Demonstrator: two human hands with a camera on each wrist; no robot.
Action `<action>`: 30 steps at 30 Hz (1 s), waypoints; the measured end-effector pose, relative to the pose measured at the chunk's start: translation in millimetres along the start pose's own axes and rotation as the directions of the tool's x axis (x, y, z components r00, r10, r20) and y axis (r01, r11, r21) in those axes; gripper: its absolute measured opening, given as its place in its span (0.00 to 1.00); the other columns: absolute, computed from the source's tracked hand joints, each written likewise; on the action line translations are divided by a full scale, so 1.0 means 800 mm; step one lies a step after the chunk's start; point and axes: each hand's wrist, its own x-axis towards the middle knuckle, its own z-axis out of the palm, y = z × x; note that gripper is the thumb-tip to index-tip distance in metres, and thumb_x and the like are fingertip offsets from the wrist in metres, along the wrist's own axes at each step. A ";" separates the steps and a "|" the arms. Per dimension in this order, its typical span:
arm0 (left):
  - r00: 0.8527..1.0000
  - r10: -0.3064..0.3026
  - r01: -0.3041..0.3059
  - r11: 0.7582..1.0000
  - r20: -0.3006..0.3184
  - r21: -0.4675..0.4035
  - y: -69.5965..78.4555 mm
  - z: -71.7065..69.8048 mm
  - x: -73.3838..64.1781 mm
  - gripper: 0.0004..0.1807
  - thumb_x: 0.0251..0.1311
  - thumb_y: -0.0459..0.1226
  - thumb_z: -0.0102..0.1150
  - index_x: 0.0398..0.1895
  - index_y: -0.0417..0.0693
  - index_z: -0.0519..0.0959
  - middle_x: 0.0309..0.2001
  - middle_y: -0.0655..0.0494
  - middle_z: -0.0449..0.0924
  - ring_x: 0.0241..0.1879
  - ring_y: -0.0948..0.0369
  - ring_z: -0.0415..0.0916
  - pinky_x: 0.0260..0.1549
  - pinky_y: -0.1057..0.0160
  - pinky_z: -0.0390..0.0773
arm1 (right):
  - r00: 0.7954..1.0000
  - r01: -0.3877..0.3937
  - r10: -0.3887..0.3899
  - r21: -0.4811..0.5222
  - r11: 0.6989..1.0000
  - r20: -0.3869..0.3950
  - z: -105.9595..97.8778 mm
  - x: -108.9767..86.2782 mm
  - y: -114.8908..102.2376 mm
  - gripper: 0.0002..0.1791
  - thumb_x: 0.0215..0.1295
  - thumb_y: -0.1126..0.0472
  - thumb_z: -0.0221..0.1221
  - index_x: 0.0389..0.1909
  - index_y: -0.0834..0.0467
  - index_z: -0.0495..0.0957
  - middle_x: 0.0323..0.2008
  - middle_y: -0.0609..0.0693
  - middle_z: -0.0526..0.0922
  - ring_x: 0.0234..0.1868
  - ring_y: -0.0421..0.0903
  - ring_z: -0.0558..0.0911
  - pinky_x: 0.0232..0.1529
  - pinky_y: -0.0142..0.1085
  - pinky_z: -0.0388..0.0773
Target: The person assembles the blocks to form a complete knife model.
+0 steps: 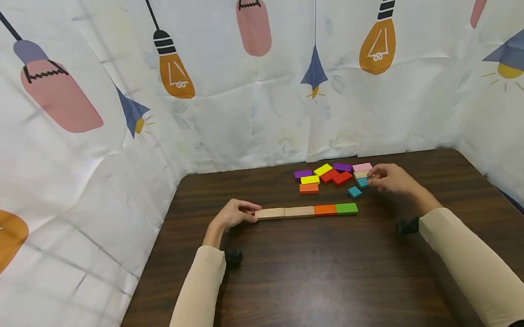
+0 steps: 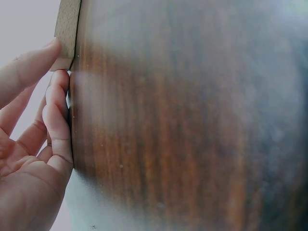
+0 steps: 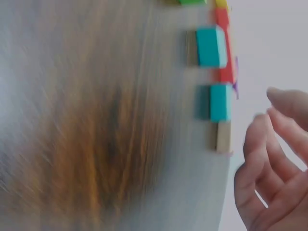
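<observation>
The left hand pinches the end of a plain wooden block between thumb and fingers, at the left end of a row on the desk; a second wooden block, an orange block and a green block continue it. The right hand, fingers loosely bent and parted, holds nothing, just beside the far teal block; whether it touches is unclear. A nearer teal block lies between that hand and the row's green end, with a scattered cluster of red blocks, yellow blocks and others behind.
</observation>
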 end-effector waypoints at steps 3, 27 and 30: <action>1.000 -0.002 0.002 1.000 -0.004 0.010 -0.002 -0.002 -0.002 0.17 0.60 0.31 0.71 0.54 0.47 0.87 0.46 0.48 0.87 0.41 0.59 0.82 0.45 0.60 0.81 | 0.998 -0.018 0.016 -0.031 0.999 -0.057 -0.006 0.011 0.009 0.20 0.73 0.59 0.61 0.59 0.66 0.75 0.38 0.59 0.80 0.32 0.47 0.80 0.32 0.36 0.78; 1.000 0.019 -0.019 1.000 0.008 0.014 -0.002 0.001 0.003 0.18 0.61 0.30 0.70 0.54 0.47 0.87 0.44 0.49 0.88 0.40 0.60 0.82 0.45 0.61 0.81 | 0.995 -0.098 0.094 -0.161 0.982 -0.036 -0.016 0.034 0.033 0.18 0.70 0.63 0.62 0.56 0.65 0.73 0.37 0.61 0.79 0.29 0.48 0.77 0.29 0.37 0.76; 1.000 0.023 -0.023 1.000 0.004 0.016 -0.003 0.001 0.001 0.17 0.61 0.30 0.70 0.54 0.46 0.87 0.44 0.48 0.88 0.39 0.60 0.82 0.44 0.60 0.81 | 0.994 -0.112 0.110 -0.129 0.985 -0.021 -0.022 0.028 0.039 0.18 0.70 0.64 0.62 0.56 0.68 0.72 0.36 0.60 0.79 0.28 0.46 0.77 0.29 0.37 0.77</action>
